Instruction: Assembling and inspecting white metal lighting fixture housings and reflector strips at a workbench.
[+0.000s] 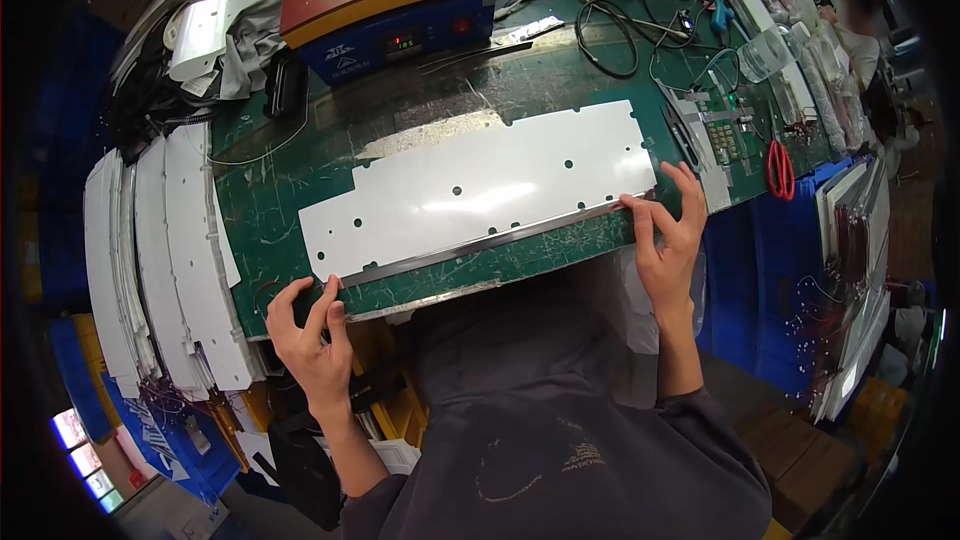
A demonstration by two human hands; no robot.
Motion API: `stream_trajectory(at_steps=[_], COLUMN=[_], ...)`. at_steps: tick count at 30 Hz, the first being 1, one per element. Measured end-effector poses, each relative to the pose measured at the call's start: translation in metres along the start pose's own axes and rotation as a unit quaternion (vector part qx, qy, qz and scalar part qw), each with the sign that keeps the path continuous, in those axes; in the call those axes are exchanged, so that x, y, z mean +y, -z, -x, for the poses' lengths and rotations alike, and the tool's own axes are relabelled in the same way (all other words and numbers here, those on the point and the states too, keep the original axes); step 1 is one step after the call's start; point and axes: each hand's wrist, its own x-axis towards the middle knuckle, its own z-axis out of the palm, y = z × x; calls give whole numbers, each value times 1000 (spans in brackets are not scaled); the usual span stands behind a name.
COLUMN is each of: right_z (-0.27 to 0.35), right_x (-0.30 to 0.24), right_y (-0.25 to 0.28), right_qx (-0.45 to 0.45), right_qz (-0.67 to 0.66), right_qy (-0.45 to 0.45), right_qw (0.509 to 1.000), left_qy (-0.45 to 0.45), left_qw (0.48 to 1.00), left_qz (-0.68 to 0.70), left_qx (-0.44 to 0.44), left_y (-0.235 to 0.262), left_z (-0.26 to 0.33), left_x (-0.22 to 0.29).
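Note:
A long white sheet (480, 185) with small holes lies on the green cutting mat (400, 110). A thin dark metal strip (480, 240) runs along the sheet's near edge. My left hand (310, 330) pinches the strip's left end at the mat's front edge. My right hand (670, 235) pinches the strip's right end, fingers spread over the sheet's right corner.
A stack of similar white sheets (160, 260) lies at the left. A red and blue heating machine (385, 0) stands at the back. Cables (610, 35), a circuit board (725, 135) and red scissors (780, 170) lie at the right. Another person (860, 30) sits far right.

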Motion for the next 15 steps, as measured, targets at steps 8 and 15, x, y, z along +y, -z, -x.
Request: stream_trajectory(at_steps=[8,15], right_z=[-7,-16], right_x=[37,26], right_y=[9,2], right_qx=[36,28], right_qz=[31,-110], right_qy=[-43,-76], right_qw=[998,991], left_qy=[74,145], left_qw=[992,983], left_qz=[99,114], left_qx=[-23,0], left_y=[5,-13], left_z=[-13,-36], left_x=[1,7])
